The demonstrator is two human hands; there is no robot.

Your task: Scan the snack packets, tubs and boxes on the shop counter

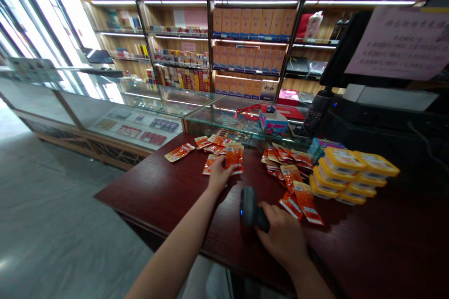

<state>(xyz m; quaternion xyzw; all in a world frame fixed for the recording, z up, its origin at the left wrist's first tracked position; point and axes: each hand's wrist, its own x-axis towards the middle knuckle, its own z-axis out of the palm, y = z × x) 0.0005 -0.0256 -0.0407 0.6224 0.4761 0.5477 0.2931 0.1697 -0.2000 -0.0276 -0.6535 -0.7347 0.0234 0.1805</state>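
Note:
My left hand (220, 174) pinches an orange snack packet (234, 153) by its lower part, just above the dark red counter (168, 187). More orange packets (213, 142) lie scattered behind and to the left of it. In my right hand (282, 231) is a black handheld barcode scanner (249, 206), with a small blue light on its side and its head toward the left hand. A heap of similar packets (287, 159) rests right of the scanner, with a few packets (308, 201) spread nearer to me.
Yellow-lidded plastic boxes (345, 161) are stacked at the right, beside a dark monitor (347, 51) bearing a pink paper. A small blue and pink box (273, 122) stands on the glass display case (224, 107). Lit shelves (250, 39) line the wall behind.

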